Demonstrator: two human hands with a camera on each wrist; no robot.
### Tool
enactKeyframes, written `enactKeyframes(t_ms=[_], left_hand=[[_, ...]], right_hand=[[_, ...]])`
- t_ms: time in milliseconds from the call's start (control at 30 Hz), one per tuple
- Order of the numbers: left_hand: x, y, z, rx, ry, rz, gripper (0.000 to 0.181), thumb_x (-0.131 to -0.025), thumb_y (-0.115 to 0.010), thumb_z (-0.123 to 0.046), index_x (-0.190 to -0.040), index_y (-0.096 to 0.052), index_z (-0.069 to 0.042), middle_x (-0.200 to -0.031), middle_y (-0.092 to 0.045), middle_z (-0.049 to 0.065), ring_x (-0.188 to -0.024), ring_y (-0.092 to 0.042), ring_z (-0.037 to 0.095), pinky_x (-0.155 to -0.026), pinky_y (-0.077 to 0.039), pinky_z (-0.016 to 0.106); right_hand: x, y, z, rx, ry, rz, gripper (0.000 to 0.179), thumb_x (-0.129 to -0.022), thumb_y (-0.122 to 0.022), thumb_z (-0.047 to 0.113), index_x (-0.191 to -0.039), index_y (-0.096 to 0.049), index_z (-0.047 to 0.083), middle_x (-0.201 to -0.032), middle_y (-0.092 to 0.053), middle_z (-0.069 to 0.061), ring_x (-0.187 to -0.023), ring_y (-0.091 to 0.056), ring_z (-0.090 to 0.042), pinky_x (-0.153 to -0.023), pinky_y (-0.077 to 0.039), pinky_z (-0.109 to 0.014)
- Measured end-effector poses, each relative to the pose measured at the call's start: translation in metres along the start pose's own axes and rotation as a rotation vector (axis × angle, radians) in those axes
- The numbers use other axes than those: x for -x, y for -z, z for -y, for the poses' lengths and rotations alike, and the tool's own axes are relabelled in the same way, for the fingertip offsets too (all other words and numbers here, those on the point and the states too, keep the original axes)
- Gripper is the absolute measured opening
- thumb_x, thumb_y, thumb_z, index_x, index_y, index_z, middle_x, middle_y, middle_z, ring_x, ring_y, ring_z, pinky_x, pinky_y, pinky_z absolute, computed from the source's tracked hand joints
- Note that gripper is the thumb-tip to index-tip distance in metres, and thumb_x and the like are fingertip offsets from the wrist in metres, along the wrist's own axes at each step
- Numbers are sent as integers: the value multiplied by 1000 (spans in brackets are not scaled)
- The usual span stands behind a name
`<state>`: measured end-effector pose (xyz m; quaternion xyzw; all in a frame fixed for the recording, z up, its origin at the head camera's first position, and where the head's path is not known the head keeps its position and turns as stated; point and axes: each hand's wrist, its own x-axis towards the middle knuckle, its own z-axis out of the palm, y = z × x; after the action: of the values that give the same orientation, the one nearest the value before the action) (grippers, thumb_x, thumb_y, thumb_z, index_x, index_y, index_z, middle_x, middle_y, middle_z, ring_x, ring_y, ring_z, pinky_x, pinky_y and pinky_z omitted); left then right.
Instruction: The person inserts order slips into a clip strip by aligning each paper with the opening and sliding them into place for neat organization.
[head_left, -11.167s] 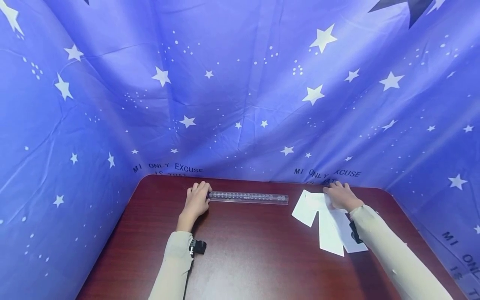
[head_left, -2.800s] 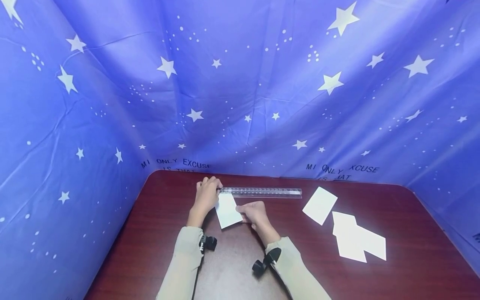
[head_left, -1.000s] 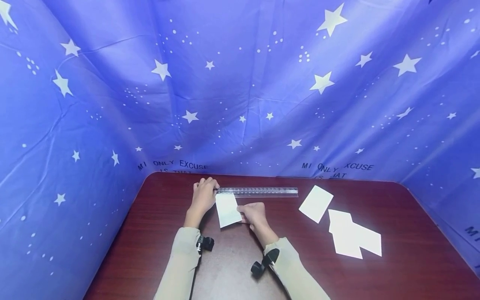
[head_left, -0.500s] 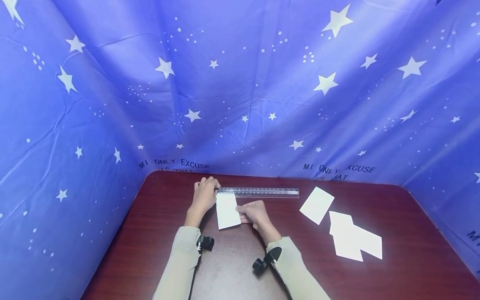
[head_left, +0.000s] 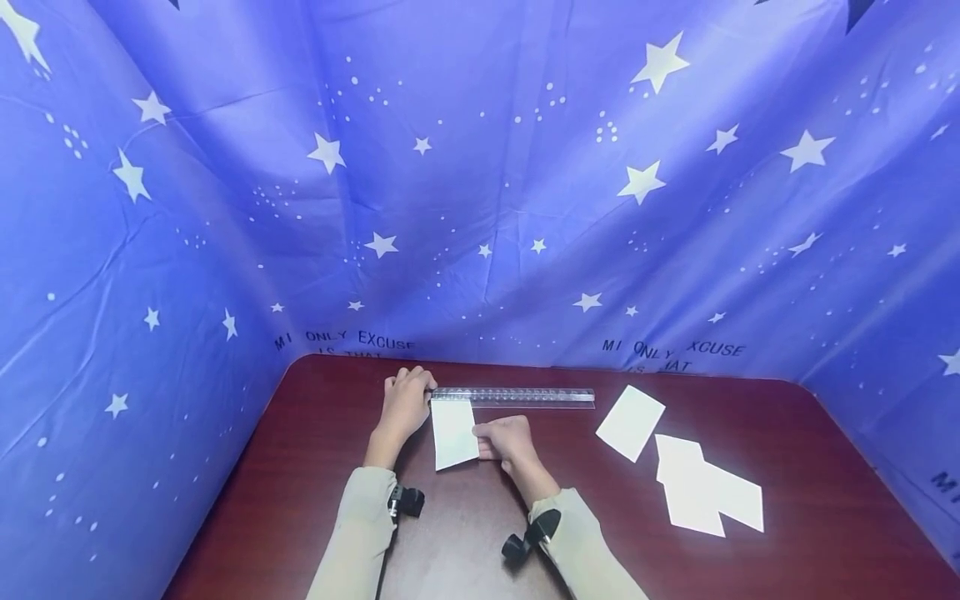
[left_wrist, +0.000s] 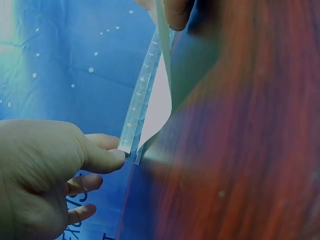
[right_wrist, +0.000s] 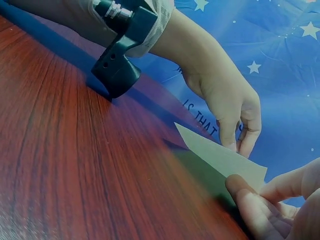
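A clear plastic strip [head_left: 525, 398] with a row of round bumps along it lies near the table's far edge. My left hand [head_left: 405, 406] pinches its left end between thumb and fingertips, as the left wrist view also shows. Against the near side of the strip, at its left end, is the far edge of a white card [head_left: 453, 435]. Thumb and fingers of my right hand [head_left: 510, 439] pinch this card by its right edge. In the left wrist view the card [left_wrist: 159, 102] stands raised off the table and curves. Whether its edge sits inside the strip I cannot tell.
One white card [head_left: 631, 423] lies alone to the right of the strip. Several overlapping white cards [head_left: 697, 492] lie nearer, on the right of the dark red table [head_left: 465, 550]. A blue star-printed curtain [head_left: 480, 192] closes off the back and sides.
Earlier my right hand was at the cards on the right; since then it has brought one to the strip. Over the last second the card's near edge has swung slightly left. My left hand keeps its place.
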<state>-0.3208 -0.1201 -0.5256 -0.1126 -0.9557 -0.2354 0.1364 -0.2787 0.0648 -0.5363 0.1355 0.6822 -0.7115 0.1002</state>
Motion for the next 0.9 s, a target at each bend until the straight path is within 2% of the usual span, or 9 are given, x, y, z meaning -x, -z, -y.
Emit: enactKeyframes(t_ms=[233,567,800,900], left_hand=[[2,-1,-2,-12,-2,-19,14,-87,-69,5,-93,-70,-8,-96,-66,5,-96,-55,28,-92,-40,50],[3,0,-1,-7,6,-5,13,-88,-68,5,-92,-69,-8,-96,-66,5,-98,-55,29,-94,-39,52],[2,-1,-1,-6,-3,-3,13,-88,-68,5,-92,-69,-7,-96,-66,5,-97,-55,29,-93,-39,51],[5,-4,5,-5,2,-6,13,-87,-68,5,-92,-69,-7,-96,-66,6,-97,-55,30,-92,-39,51]], right_hand=[[1,1,-2,-12,15,11,19,-84,-68,-6,-95,-65,-22,-56,-66,-6,-48,-65,-8,-51,-58,-26],[0,2,-1,24,13,57,24,-88,-69,-2,-100,-64,-22,-62,-71,-11,-50,-66,-8,-54,-59,-27],[2,1,-2,20,32,21,23,-87,-70,-3,-97,-65,-22,-59,-69,-9,-48,-65,-8,-52,-58,-27],[-1,-4,-8,17,30,11,22,-86,-69,-3,-96,-66,-22,-57,-68,-6,-47,-64,-7,-51,-57,-25]])
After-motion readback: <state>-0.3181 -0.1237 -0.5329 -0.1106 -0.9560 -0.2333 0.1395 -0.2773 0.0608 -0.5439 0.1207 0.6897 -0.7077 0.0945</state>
